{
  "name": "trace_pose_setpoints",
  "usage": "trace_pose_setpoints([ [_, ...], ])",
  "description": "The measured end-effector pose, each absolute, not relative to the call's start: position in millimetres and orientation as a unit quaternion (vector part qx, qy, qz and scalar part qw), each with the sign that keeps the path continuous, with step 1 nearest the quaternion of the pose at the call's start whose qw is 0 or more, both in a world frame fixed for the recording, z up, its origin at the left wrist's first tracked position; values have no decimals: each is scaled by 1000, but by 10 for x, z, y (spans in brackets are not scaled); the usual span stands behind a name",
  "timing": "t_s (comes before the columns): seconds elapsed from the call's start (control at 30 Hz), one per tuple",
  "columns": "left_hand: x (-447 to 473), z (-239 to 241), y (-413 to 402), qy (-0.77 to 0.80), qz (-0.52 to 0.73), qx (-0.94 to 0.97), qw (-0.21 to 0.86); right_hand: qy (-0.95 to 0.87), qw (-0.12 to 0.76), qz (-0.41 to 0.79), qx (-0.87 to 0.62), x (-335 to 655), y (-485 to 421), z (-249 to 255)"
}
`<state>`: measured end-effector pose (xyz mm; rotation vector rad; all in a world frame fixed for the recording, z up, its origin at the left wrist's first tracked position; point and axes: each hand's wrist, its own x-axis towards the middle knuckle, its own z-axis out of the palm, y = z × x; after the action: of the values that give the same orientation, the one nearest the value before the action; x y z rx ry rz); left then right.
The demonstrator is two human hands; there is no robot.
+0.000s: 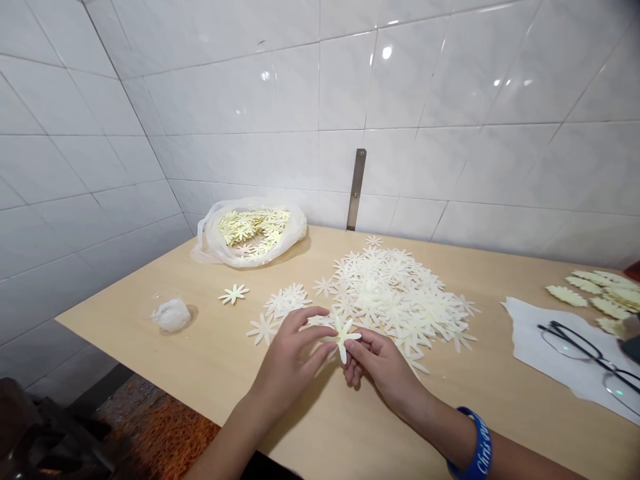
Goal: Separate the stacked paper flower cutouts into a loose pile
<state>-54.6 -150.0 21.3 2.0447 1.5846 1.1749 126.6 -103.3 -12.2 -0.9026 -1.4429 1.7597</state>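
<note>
A pale cream flower cutout with long narrow petals is held up just above the table, in front of a heap of similar cutouts. My right hand pinches its right side between thumb and fingers, the other fingers curled beneath. On the opposite side, my left hand has its thumb and a finger closed about a left petal, while the index finger is raised above. Whiter flower cutouts lie in a wide loose heap behind my hands. A smaller cluster of cutouts is beyond my left hand.
A clear plastic bag of yellowish flowers stands at the back left. A crumpled white plastic bundle and a lone flower lie nearer. On the right are glasses on white paper and scalloped yellowish pieces.
</note>
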Motion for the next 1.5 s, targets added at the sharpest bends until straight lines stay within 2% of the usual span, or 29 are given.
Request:
trace_pose_setpoints([
  [0.17,-402,219,-1528,553,395,705,204,-557,330,679,-346,1267,-1041,-118],
  [0.47,-613,268,-1333,586,522,527,327,-563,332,677,-338,1270,-1039,-130],
  [0.53,-782,274,-1247,625,521,492,309,-560,338,677,-336,1270,-1034,-122],
  [0.63,-957,288,-1213,678,500,503,192,-557,346,678,-332,1269,-1021,-122],
  [0.73,-902,281,-1324,654,487,574,78,-554,345,679,-336,1267,-1010,-147],
  [0.8,-759,252,-1430,608,471,635,72,-553,343,681,-336,1266,-1010,-168],
  [0.93,-481,173,-1545,565,412,702,134,-553,343,680,-336,1266,-1021,-173],
  [1.1,-403,157,-1515,564,394,692,218,-550,340,682,-341,1263,-1025,-160],
  [1.3,-387,192,-1479,567,445,601,345,-548,333,684,-346,1266,-1021,-189],
  [1.5,-550,196,-1330,575,537,486,381,-564,338,677,-331,1267,-1016,-176],
])
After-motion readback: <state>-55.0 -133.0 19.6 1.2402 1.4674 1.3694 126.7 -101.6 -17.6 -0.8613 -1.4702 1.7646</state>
